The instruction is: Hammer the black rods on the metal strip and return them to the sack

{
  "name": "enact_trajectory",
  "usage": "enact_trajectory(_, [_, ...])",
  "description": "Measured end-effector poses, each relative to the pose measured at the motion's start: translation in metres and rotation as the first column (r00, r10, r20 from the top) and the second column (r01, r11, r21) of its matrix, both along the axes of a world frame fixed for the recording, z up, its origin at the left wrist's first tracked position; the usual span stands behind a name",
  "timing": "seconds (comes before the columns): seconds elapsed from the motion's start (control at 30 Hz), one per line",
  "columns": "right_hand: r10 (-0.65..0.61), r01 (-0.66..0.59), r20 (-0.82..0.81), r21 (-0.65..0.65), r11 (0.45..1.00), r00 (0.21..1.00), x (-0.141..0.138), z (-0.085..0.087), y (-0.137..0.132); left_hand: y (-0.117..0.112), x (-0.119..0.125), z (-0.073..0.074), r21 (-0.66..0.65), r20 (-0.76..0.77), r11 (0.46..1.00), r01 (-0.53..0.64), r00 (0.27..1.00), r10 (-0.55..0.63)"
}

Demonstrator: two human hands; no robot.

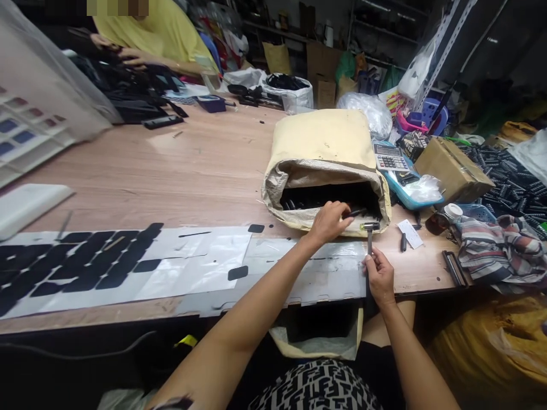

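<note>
Black-and-white cloth with a letter-like pattern (316, 390) covers the seated person's body, closest to the camera, and just beyond it a cream fabric bag with a pale lining (294, 346) gapes below the table edge. On the wood-grain tabletop (205, 165), a large cream sack with a rolled white mouth (322, 134) lies on its side, its opening towards the person, and some black pieces (294, 203) show inside. At this mouth is the person's left hand (331, 223), with fingers curled and closed on a slender dark piece (354, 214), whose exact form I cannot tell. To its right, the right hand (380, 274) grips the handle of a small hammer with a yellow-green tip (370, 242); the hammer stands upright, its head in front of the sack's lower lip. On the left side, flat black pads with rounded corners (115, 267) lie in slanted rows upon a white sheet (183, 273). Right of the sack, a grey calculator (391, 162) rests on a light-blue plastic tray (421, 203), near a brown cardboard box (455, 171). Across the table, a co-worker in a yellow shirt (158, 34) handles dark things too unclear to name.
</note>
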State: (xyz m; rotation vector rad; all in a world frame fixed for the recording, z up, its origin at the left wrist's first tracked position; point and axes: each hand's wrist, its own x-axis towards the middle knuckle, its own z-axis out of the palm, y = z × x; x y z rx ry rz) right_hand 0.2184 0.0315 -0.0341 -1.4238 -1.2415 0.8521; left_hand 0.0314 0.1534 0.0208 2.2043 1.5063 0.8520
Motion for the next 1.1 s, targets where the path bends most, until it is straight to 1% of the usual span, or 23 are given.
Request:
enact_trajectory(0.03, [0.002,-0.002,-0.006,0.004,1.0,1.0,0.0,0.001,0.0,-0.017,-0.009,-0.003,0.022,0.022,0.998,0.055,0.998,-0.055])
enact_trajectory(0.1, [0.009,-0.009,-0.01,0.01,1.0,1.0,-0.001,0.002,-0.001,-0.046,-0.021,-0.014,0.001,0.029,0.991,0.131,0.991,-0.131])
enact_trajectory(0.17, [0.014,-0.014,-0.002,0.012,1.0,1.0,-0.001,0.004,0.0,-0.065,-0.027,-0.03,-0.047,0.038,0.987,0.152,0.988,-0.151])
enact_trajectory(0.2, [0.019,-0.019,0.004,0.009,1.0,1.0,-0.001,0.005,0.0,-0.069,-0.028,-0.039,-0.063,0.052,0.987,0.148,0.988,-0.145])
enact_trajectory(0.27, [0.04,-0.04,0.018,-0.005,0.999,0.999,0.0,0.006,0.0,-0.07,-0.028,-0.051,-0.074,0.095,0.988,0.132,0.988,-0.125])
enact_trajectory(0.33, [0.057,-0.056,0.05,-0.017,0.998,0.997,-0.001,0.009,-0.002,-0.067,-0.027,-0.057,-0.075,0.134,0.99,0.121,0.985,-0.11])
enact_trajectory(0.5, [0.046,-0.045,0.223,-0.009,0.999,0.974,-0.005,0.023,-0.021,-0.061,-0.027,-0.06,-0.092,0.184,0.99,0.108,0.979,-0.09])
enact_trajectory(0.63, [0.09,-0.103,0.376,0.013,0.995,0.922,-0.011,0.037,-0.037,-0.06,-0.027,-0.063,-0.116,0.213,0.989,0.089,0.975,-0.063])
enact_trajectory(0.7, [0.11,-0.134,0.432,0.026,0.991,0.895,-0.014,0.041,-0.041,-0.059,-0.027,-0.065,-0.115,0.222,0.99,0.079,0.974,-0.052])
enact_trajectory(0.83, [0.113,-0.171,0.497,0.072,0.983,0.86,-0.019,0.039,-0.041,-0.058,-0.026,-0.064,-0.098,0.235,0.992,0.085,0.97,-0.06])
enact_trajectory(0.93, [0.137,-0.199,0.522,0.065,0.978,0.842,-0.021,0.034,-0.038,-0.058,-0.026,-0.063,-0.105,0.231,0.991,0.079,0.972,-0.053])
enact_trajectory(1.1, [0.126,-0.185,0.492,0.074,0.98,0.862,-0.024,0.035,-0.038,-0.058,-0.026,-0.061,-0.132,0.232,0.988,0.082,0.971,-0.05])
